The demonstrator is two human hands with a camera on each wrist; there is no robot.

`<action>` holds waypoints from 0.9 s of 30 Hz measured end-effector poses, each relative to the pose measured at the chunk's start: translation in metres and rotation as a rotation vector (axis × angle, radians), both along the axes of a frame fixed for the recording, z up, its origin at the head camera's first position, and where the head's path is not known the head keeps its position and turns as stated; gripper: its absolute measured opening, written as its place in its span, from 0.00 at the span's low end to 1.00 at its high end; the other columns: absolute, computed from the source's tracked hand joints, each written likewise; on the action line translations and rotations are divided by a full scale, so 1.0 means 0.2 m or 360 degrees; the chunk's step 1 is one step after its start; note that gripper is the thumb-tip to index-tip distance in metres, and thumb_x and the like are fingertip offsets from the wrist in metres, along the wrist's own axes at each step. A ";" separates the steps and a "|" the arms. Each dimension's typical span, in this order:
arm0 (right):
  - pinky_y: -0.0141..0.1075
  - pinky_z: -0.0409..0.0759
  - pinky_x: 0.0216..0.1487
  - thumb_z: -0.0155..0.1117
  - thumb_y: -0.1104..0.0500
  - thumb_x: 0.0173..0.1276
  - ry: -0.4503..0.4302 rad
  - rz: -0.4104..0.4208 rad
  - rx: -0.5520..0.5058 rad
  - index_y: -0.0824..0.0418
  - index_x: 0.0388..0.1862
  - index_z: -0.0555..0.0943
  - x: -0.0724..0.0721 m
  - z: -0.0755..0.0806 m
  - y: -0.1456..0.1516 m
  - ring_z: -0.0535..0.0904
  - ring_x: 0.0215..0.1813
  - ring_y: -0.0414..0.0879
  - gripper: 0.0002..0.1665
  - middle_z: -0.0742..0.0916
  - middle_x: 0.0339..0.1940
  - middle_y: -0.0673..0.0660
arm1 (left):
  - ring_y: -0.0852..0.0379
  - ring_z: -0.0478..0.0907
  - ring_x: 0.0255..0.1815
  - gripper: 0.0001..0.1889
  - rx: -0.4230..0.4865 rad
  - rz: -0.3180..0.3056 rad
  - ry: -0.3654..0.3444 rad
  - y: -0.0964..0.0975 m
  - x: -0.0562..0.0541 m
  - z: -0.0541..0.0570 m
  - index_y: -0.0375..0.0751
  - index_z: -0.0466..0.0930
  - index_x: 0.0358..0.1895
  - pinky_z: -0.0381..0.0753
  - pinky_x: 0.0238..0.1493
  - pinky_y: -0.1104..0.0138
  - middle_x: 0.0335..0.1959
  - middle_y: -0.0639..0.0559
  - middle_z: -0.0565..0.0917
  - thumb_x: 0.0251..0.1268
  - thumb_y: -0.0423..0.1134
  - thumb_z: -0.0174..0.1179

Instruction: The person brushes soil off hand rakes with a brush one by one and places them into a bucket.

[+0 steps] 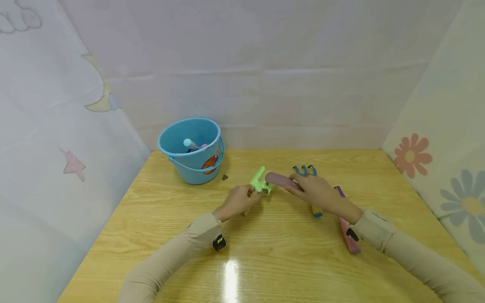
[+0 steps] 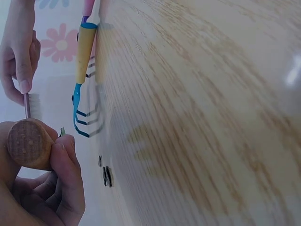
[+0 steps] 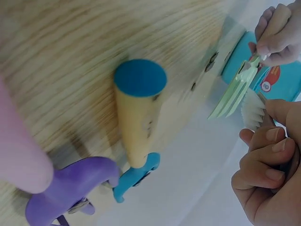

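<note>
My left hand (image 1: pixel 238 201) grips the wooden handle (image 2: pixel 32 143) of a small light-green garden fork (image 1: pixel 259 182), held over the table in front of me. Dark brown patches show on the fork's green head. In my right hand (image 1: pixel 316 191) is a brush (image 1: pixel 280 179) with a pinkish back, its fingers and thumb around it. White bristles (image 3: pixel 251 110) lie close beside the fork's tines in the right wrist view. Below the right hand rests a blue hand rake (image 1: pixel 305 170) with a yellowish handle, partly covered by that hand.
A blue bucket (image 1: pixel 182 168) with several items inside stands at the back left. A dark brown bit (image 1: pixel 225 177) lies beside it on the wooden table (image 1: pixel 288 261). On the right is a purple tool with a pink handle (image 1: pixel 347 235), partly under the right wrist.
</note>
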State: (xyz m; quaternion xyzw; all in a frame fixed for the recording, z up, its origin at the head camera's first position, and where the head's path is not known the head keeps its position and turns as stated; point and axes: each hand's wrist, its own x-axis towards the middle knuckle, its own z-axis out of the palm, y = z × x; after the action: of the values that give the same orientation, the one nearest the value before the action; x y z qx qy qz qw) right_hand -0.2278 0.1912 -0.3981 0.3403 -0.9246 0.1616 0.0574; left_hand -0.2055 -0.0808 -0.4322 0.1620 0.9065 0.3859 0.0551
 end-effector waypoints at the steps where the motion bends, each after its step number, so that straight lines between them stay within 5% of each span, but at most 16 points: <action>1: 0.30 0.62 0.16 0.61 0.48 0.73 0.0020 0.0014 0.0001 0.67 0.54 0.79 0.01 0.00 -0.01 0.63 0.13 0.34 0.23 0.72 0.13 0.42 | 0.64 0.71 0.14 0.13 0.0002 0.0001 0.0005 0.00 0.00 0.00 0.41 0.76 0.27 0.70 0.16 0.72 0.19 0.55 0.78 0.70 0.43 0.61; 15: 0.26 0.55 0.15 0.65 0.52 0.71 0.0079 0.0121 -0.0024 0.66 0.49 0.79 0.06 -0.02 -0.04 0.59 0.13 0.31 0.19 0.70 0.13 0.41 | 0.65 0.72 0.15 0.12 -0.0017 0.0032 0.0016 -0.01 0.00 -0.01 0.41 0.76 0.27 0.70 0.17 0.72 0.19 0.56 0.78 0.69 0.42 0.61; 27: 0.27 0.61 0.15 0.63 0.51 0.72 0.0054 0.0088 0.0019 0.68 0.50 0.80 0.06 -0.01 0.00 0.63 0.14 0.31 0.21 0.75 0.17 0.42 | 0.65 0.69 0.13 0.13 -0.0065 0.0030 0.0038 -0.02 0.00 -0.01 0.43 0.74 0.24 0.67 0.15 0.73 0.17 0.56 0.75 0.68 0.41 0.62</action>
State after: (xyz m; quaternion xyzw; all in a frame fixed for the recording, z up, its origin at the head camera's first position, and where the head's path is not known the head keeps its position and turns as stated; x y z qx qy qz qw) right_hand -0.2149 0.1920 -0.4008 0.3688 -0.9146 0.1518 0.0664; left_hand -0.2058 -0.0852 -0.4339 0.1570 0.9163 0.3658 0.0438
